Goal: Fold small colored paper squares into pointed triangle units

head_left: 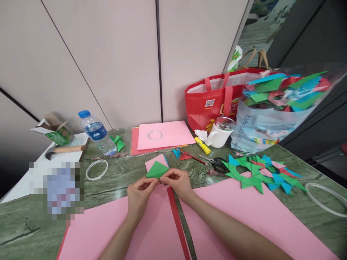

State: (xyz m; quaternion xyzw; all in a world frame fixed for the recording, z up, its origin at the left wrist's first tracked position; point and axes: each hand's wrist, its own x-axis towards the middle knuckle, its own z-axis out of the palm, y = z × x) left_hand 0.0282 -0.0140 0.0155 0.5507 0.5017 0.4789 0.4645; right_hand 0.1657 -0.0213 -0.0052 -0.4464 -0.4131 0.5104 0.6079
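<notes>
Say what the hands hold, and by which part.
Green paper, pinched at its lower edge by the fingers of the left hand and right hand.

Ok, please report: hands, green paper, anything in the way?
Left hand, right hand: both pinching green paper. Paper folded. Scissors off right. Nothing seen blocking hands.

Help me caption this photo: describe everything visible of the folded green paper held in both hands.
The folded matte green paper looks flat and angular, its upper side coming to a blunt point. The bare left hand and bare right hand pinch its lower edge. It partly covers small pink paper behind; whether they touch is unclear.
</notes>
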